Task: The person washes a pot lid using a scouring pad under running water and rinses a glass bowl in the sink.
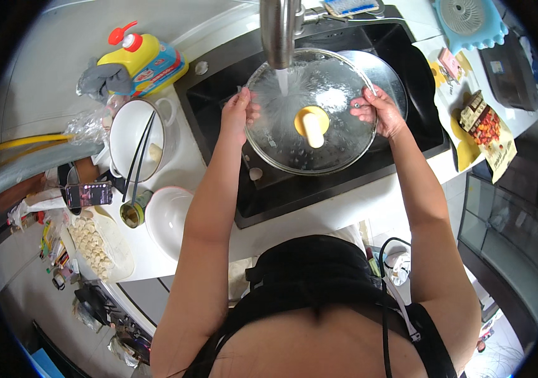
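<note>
Between my two hands a round glass pot lid (283, 146) with a metal rim is held over the black sink (278, 205). My left hand (241, 113) grips the rim at its left side, and my right hand (378, 109) grips it at the right. The lid's yellow and cream knob (313, 126) faces up. Water runs from the metal faucet (278, 38) onto the glass and spreads across it. Behind the lid, a round metal piece (394, 80) shows in the sink; its kind is partly hidden.
Left of the sink stand a yellow detergent bottle (148, 59), a white pot (131, 123) with black chopsticks (140, 151), an open jar (132, 215), a white bowl (167, 217) and a board with sliced pieces (91, 245). A snack bag (488, 132) lies on the right counter.
</note>
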`<state>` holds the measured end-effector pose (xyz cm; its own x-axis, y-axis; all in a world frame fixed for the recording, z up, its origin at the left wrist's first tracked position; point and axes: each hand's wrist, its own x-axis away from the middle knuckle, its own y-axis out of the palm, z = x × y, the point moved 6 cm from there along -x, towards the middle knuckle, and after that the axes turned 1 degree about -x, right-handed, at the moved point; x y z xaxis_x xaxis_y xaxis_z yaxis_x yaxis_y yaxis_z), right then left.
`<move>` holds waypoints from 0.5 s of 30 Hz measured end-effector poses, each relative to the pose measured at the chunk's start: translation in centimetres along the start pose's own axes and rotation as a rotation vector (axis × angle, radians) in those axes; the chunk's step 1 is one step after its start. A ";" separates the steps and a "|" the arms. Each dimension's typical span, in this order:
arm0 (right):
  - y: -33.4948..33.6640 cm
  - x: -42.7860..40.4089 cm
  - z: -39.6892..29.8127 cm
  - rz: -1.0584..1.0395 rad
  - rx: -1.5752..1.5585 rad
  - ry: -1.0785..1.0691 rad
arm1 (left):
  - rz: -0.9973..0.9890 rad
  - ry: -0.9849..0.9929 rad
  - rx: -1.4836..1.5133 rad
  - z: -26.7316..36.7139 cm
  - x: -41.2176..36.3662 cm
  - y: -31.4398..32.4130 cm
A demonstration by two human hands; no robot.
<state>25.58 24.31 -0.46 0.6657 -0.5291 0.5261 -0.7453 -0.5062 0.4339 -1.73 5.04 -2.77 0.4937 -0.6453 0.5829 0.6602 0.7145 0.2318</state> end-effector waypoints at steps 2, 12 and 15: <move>0.3 1.0 -1.3 0.003 0.037 -0.034 | 0.061 -0.003 -0.021 -1.3 -1.2 1.2; 0.5 2.9 -4.1 0.104 0.168 -0.070 | 0.433 0.231 -0.207 -6.2 -4.9 5.8; 0.7 3.1 -4.6 0.128 0.207 -0.077 | 0.532 0.380 -0.597 -5.4 -4.5 6.4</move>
<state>27.00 25.43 4.82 0.5735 -0.6441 0.5061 -0.8054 -0.5563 0.2046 3.35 11.09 -8.07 0.9042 -0.3898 0.1747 0.4222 0.7541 -0.5030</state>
